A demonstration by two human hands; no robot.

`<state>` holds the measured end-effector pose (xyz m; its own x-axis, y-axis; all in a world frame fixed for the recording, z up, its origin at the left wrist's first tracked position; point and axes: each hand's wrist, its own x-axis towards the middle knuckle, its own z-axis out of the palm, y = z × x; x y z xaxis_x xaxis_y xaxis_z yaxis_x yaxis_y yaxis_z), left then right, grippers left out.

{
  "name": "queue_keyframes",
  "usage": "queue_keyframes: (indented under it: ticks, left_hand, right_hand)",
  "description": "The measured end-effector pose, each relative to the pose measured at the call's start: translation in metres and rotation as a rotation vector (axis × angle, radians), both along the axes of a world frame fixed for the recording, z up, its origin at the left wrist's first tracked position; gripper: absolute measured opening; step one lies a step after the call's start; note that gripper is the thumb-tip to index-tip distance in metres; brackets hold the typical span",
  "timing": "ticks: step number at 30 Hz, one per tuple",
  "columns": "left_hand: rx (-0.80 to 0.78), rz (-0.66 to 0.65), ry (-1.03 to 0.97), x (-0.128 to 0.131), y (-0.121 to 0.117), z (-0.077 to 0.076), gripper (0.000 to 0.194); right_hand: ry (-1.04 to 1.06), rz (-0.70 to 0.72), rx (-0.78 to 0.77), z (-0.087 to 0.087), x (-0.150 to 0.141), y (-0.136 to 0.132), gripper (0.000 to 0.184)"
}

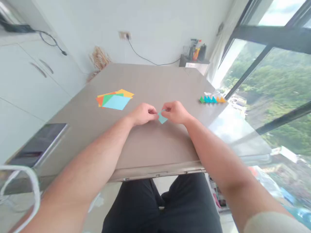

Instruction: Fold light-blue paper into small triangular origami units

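Observation:
A small folded piece of light blue paper (162, 118) lies between my two hands at the middle of the table. My left hand (145, 114) pinches its left corner with thumb and fingertips. From the other side, my right hand (175, 112) has its fingers closed on the paper's upper right edge and hides part of it. The paper's lower point faces me. Off to the left is a fanned pile of coloured paper sheets (116, 101), light blue on top, with green, orange and yellow under it. At the right stands a row of small folded paper pieces (211, 99) in green, blue and orange.
The grey-brown table (155, 145) has its front edge just before my lap. A dark-screened tablet (36, 145) lies at the left edge, near a white cable (36, 184). Bottles (196, 51) stand on a small cabinet at the back right, beside the window.

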<state>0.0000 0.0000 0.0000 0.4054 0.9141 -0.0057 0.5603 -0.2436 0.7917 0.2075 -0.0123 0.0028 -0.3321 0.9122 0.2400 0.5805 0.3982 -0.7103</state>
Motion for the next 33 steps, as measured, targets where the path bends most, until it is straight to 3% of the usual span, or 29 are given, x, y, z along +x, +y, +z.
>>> queue_keyframes:
  ticks: [5,9,12,19,23,33]
  left_hand:
    - [0.018,0.013,-0.077,0.006,-0.001,-0.003,0.019]
    - [-0.006,0.129,-0.392,0.010,0.002,-0.007,0.018]
    - [-0.045,0.218,-0.629,0.014,0.004,-0.011,0.021]
    - [-0.127,0.267,-0.901,0.026,-0.001,-0.010,0.023]
    - [-0.169,0.282,-0.967,0.028,-0.003,-0.008,0.024]
    - [-0.028,0.315,-0.983,0.030,0.000,-0.013,0.019]
  right_hand:
    - [0.034,-0.017,-0.017,0.001,-0.001,0.000,0.011]
    - [0.299,-0.113,-0.130,0.005,-0.004,-0.004,0.020]
    - [0.451,-0.081,-0.210,0.006,-0.007,-0.006,0.028]
    - [0.475,-0.147,-0.068,-0.001,-0.019,-0.005,0.025]
    - [0.486,-0.146,-0.011,-0.002,-0.023,-0.005,0.025]
    - [0.550,-0.248,0.001,-0.002,-0.028,-0.007,0.023]
